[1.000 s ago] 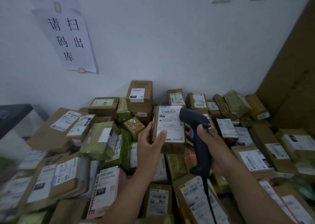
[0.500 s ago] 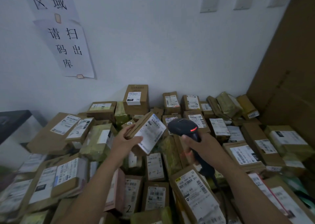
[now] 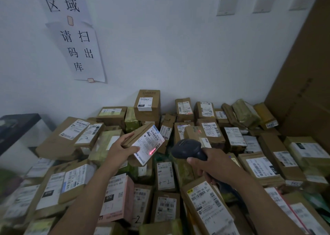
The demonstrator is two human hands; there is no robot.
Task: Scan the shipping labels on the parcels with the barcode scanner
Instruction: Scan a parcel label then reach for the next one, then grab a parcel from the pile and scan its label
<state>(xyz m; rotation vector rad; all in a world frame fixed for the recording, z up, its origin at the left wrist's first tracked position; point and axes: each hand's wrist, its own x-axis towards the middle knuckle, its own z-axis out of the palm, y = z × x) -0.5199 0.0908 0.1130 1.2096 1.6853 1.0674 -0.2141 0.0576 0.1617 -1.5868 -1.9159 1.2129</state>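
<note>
My left hand point(image 3: 121, 149) grips a small brown cardboard parcel point(image 3: 135, 136) above the pile, tilted so its white shipping label point(image 3: 149, 144) faces right. A red scan line glows on the label's lower right corner, across a barcode. To the right, my right hand point(image 3: 212, 165) grips the handle of a dark barcode scanner point(image 3: 187, 148), whose head points left at the label. The scanner's cable is hidden behind my right forearm.
Several labelled cardboard parcels point(image 3: 166, 175) lie heaped in front of me up to the white wall point(image 3: 178, 56). A paper sign point(image 3: 78, 50) hangs on the wall at left. A tall cardboard sheet point(image 3: 307, 84) stands at right, a dark-topped cabinet point(image 3: 16, 127) at left.
My left hand lowered the parcel leftward and tilted its label toward the scanner. My right hand dropped the scanner and turned it left; the red scan line now falls on the label.
</note>
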